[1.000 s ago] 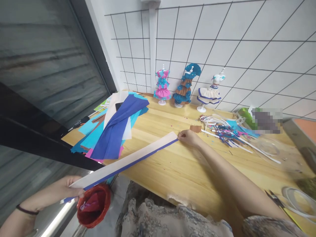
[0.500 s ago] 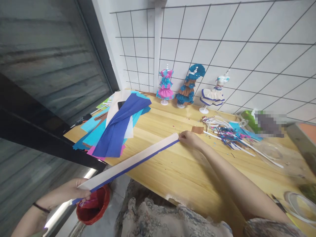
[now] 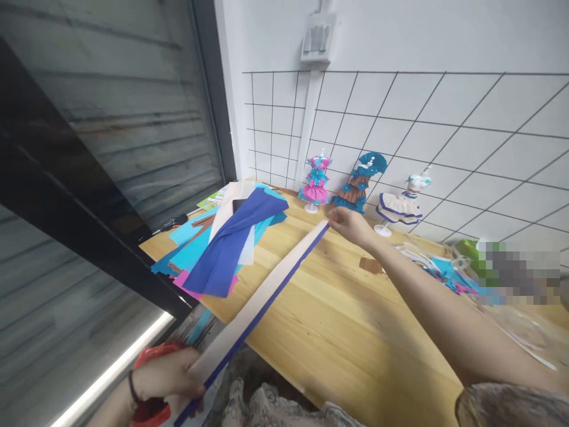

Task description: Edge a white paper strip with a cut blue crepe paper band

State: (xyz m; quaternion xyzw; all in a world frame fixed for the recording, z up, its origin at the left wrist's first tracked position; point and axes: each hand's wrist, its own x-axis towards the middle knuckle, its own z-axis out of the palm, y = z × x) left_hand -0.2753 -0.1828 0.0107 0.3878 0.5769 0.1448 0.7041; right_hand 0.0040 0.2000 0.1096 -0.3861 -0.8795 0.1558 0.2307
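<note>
A long cream paper strip with a blue border (image 3: 262, 295) is stretched slantwise between my two hands, above the wooden table (image 3: 338, 356). My left hand (image 3: 171, 376) pinches its near end beyond the table's edge, over a red basket (image 3: 151, 412) that it partly hides. At the far end, my right hand (image 3: 349, 224) grips the strip's tip between thumb and fingers, close to the dress figures. Left of the strip lies a pile of crepe paper sheets, a dark blue sheet (image 3: 235, 243) on top.
Three small paper-dress figures stand along the wall: pink and blue (image 3: 316, 185), teal and brown (image 3: 355, 188), white with blue trim (image 3: 399, 207). Paper scraps (image 3: 448, 274) lie at the right, a brown paper piece (image 3: 371, 265) beside my right forearm. Black-handled scissors (image 3: 174, 223) rest at the left edge.
My view has tilted up and turned left. My right hand has moved farther back over the table, toward the figures; the strip slants more steeply, with both hands still holding it.
</note>
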